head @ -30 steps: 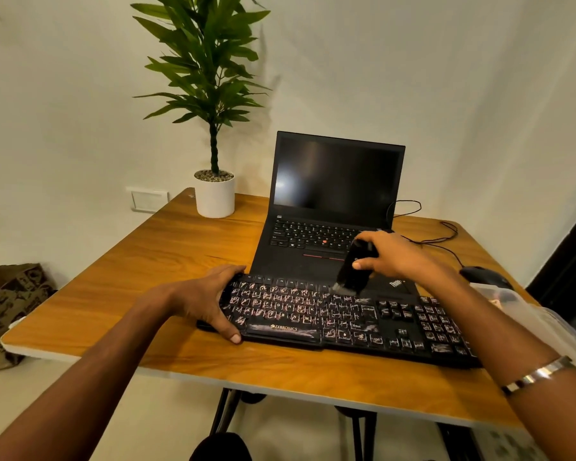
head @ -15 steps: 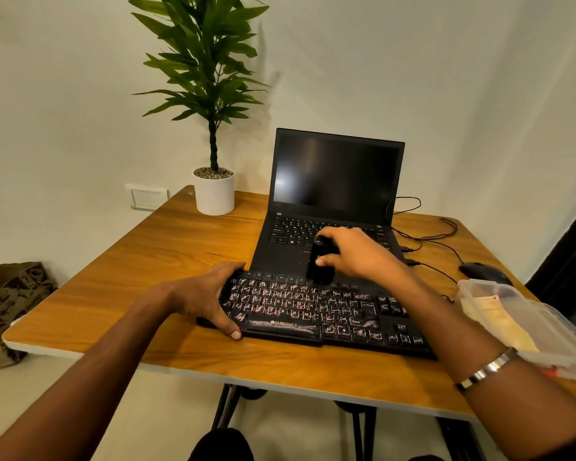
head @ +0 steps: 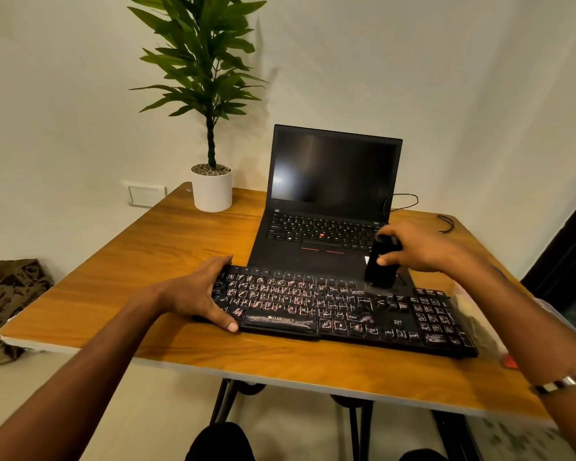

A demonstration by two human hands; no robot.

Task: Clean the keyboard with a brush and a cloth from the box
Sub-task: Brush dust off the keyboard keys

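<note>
Wooden table (head: pixel 167 247), keyboard (head: pixel 346 311) at my near edge, brushing underway.
My left hand (head: pixel 193 294) grips its left end; right hand (head: pixel 416 247) grasps the brush (head: pixel 379 267) at the top row. I judge cloth wiping remains.

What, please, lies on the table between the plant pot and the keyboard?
In the head view, only bare wooden table lies between the pot and the keyboard.

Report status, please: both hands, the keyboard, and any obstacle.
Left hand grips keyboard at its left end. Right hand holds brush, bristles on top key rows. Laptop close behind; brushing path free.
</note>
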